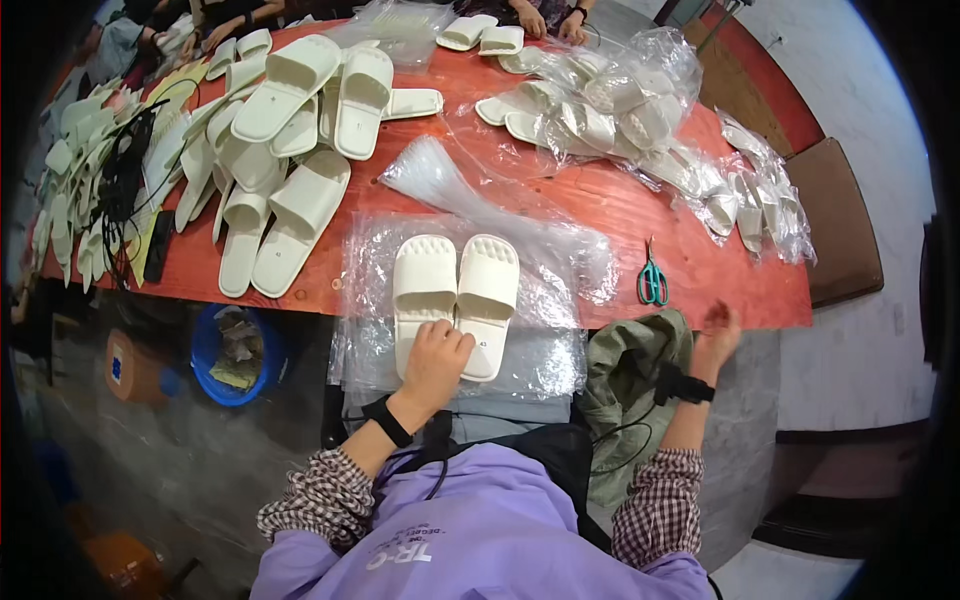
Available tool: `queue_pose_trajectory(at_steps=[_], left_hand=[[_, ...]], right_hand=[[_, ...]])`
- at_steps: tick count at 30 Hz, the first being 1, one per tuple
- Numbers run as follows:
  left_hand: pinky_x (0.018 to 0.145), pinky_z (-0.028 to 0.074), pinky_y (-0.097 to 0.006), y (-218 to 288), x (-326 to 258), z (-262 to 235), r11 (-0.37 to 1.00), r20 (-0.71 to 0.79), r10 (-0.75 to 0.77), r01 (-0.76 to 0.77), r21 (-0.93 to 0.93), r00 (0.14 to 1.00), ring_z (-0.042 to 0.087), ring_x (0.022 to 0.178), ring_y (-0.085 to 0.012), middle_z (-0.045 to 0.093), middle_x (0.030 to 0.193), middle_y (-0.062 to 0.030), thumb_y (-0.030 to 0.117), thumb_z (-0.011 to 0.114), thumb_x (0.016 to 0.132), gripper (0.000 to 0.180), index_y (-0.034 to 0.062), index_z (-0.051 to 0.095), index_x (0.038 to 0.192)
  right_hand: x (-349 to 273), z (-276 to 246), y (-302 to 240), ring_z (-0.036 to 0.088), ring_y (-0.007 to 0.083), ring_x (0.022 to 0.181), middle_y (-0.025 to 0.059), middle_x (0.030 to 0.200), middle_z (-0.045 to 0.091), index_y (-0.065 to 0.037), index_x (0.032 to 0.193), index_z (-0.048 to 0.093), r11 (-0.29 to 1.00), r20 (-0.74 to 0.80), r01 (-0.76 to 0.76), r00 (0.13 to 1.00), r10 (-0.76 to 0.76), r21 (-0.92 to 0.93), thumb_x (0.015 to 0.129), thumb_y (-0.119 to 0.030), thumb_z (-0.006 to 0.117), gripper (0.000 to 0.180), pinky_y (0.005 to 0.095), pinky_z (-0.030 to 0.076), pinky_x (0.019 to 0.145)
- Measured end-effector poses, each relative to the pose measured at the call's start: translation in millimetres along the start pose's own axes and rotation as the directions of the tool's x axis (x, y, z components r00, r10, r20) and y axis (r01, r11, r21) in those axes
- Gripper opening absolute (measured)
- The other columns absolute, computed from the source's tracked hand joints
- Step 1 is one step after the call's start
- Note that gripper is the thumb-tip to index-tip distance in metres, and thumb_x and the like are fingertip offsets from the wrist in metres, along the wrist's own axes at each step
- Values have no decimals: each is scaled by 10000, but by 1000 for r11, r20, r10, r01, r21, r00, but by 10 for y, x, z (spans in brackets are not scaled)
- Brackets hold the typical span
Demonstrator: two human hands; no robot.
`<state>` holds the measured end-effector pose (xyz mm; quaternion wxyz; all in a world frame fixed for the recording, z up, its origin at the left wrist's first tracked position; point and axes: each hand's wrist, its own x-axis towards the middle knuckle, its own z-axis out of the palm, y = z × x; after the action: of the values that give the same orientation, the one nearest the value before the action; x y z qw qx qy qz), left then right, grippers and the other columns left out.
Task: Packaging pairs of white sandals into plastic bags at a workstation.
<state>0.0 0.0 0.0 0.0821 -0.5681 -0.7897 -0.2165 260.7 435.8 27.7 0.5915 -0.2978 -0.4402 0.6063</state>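
Note:
A pair of cream slide sandals (455,290) lies side by side, soles down, on a stack of clear plastic bags (540,350) at the near edge of the red table (620,215). My left hand (437,360) rests on the heel ends of the pair, fingers curled over them. My right hand (715,335) hovers off the table's near right edge, fingers apart and holding nothing, above a green cloth (630,370). Teal scissors (652,282) lie on the table just left of that hand.
A heap of loose cream sandals (290,130) covers the table's left. Bagged sandals (640,120) pile up at the right and back. A bundle of clear bags (440,180) lies mid-table. A blue bucket (235,355) stands on the floor at left. Other people's hands (550,20) work at the far edge.

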Motion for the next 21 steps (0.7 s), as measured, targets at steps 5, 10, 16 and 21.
queue_pose_trajectory(at_steps=[5, 10, 16, 21], left_hand=[[878, 415, -369, 5, -14, -24, 993, 119, -118, 117, 11, 986, 546, 974, -247, 587, 919, -89, 94, 603, 749, 311, 12, 642, 1047], [952, 402, -406, -27, -58, -59, 994, -7, -106, 105, -24, 994, 531, 1090, -279, 600, 1118, -110, 84, 619, 778, 322, -27, 627, 1080], [977, 420, -420, 90, -71, -514, 955, -3, -107, 102, -280, 994, 544, 1124, -298, 572, 1264, -127, 55, 644, 811, 342, -23, 616, 1142], [744, 511, -314, 396, 192, -1214, 651, -34, -185, 97, -753, 982, 625, 844, -212, 629, 1179, -116, 7, 706, 768, 541, 41, 563, 1288]], right_hand=[[-243, 207, -1302, 569, 147, 785, 59, 859, 585, -21, 886, 574, 888, -75, 438, 890, -451, -143, 944, -113, 527, 119, 253, 477, 718], [-803, 1005, -1979, 527, 132, 757, 46, 830, 551, -24, 1052, 538, 795, 1, 601, 798, -603, 81, 975, -168, 539, 163, 241, 465, 722], [-1752, 1888, -1443, 558, 142, 697, 65, 814, 589, -23, 1189, 476, 927, 288, 372, 884, -368, 44, 965, -101, 514, 240, 272, 494, 635], [-2421, 2029, -950, 679, 215, 776, 140, 883, 687, 14, 1109, 542, 987, 871, 94, 486, 67, -128, 900, 29, 548, 210, 336, 546, 718]])
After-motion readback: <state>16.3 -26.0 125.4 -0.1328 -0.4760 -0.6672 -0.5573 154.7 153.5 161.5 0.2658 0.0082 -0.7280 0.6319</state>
